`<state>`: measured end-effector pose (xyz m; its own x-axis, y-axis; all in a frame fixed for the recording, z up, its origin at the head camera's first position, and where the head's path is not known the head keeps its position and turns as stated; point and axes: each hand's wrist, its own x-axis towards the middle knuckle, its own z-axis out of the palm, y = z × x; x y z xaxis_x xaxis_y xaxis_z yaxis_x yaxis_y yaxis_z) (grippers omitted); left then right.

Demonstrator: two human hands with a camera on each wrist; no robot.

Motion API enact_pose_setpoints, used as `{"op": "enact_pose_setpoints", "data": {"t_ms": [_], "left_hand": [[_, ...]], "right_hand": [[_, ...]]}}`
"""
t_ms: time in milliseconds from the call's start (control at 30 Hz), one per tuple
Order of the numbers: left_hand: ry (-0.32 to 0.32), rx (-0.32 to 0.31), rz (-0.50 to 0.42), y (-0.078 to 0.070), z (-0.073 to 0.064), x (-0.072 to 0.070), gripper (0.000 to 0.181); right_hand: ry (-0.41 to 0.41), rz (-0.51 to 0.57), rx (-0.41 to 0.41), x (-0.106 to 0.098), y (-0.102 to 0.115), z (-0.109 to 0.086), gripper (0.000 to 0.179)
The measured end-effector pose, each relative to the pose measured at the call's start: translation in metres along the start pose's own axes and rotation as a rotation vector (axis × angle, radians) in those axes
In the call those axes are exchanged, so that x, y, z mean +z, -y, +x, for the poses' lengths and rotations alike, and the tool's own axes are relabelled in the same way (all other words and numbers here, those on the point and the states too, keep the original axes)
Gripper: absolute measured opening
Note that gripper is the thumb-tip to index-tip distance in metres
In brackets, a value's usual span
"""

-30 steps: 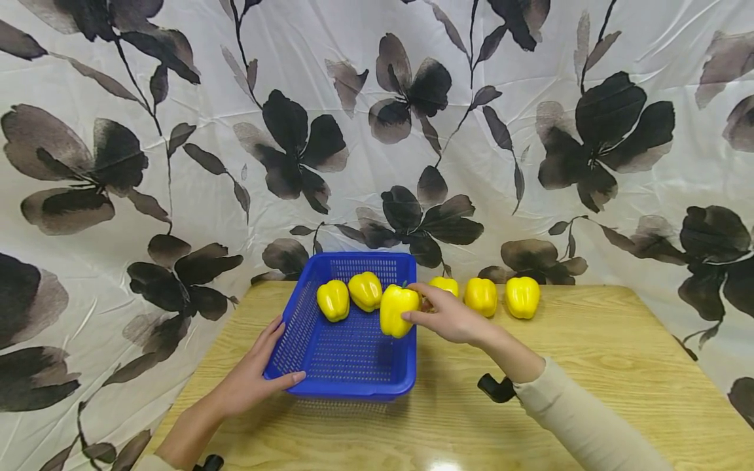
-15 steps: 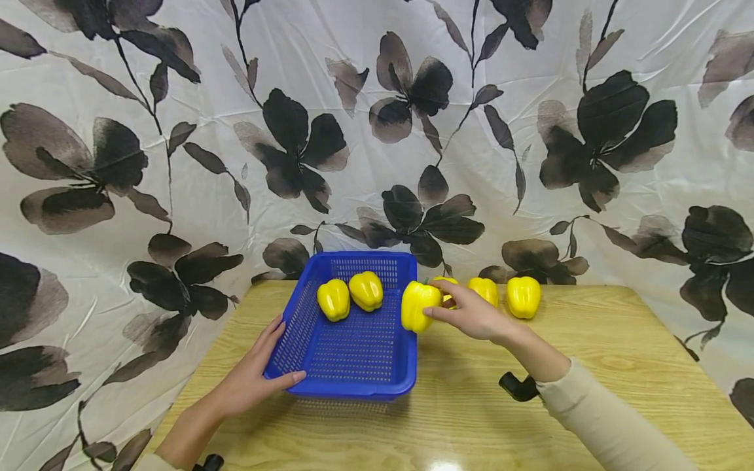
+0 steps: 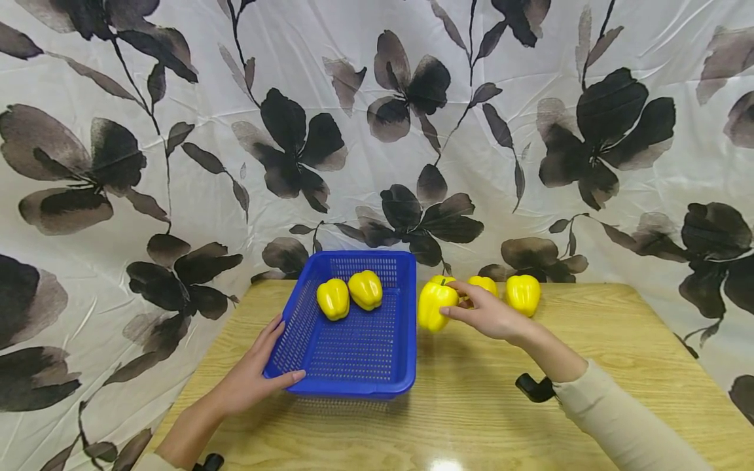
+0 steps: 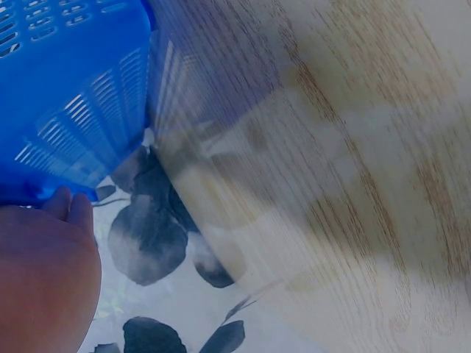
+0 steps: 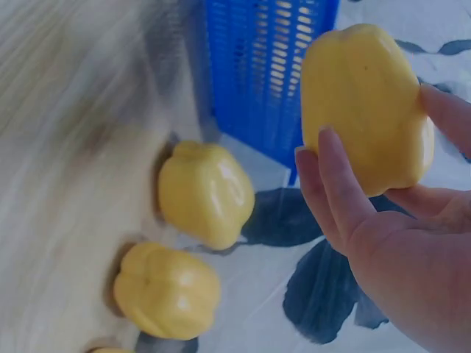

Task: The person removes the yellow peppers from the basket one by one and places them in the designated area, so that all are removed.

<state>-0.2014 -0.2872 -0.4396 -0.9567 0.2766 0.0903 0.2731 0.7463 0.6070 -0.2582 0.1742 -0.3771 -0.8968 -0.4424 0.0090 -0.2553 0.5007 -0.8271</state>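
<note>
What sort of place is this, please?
Probably a makeshift recording setup, not a working kitchen: a wrinkled floral cloth hangs behind a wooden table, which bears a blue basket.

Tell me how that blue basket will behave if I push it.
The blue basket is probably light for its size, given its perforated walls. Its broad floor should make tipping unlikely. The two yellow peppers inside are rounded, so they may roll.

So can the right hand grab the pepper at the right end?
Probably not right now: the right hand holds another pepper, though nothing seems to block the end pepper.
</note>
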Motion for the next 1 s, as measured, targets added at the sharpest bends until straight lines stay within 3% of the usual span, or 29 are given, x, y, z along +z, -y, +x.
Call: {"op": "enact_pose_setpoints", "data": {"t_ms": [633, 1000], "left_hand": [[0.004, -0.022, -0.021, -0.001, 0.0, -0.001, 0.106], [0.007, -0.019, -0.023, 0.001, 0.0, -0.001, 0.107]], "right_hand": [[0.083, -0.137, -0.042, 0.0, -0.046, 0.013, 0.061], [0.201, -0.118, -0.109, 0.011, -0.066, 0.016, 0.055]]}}
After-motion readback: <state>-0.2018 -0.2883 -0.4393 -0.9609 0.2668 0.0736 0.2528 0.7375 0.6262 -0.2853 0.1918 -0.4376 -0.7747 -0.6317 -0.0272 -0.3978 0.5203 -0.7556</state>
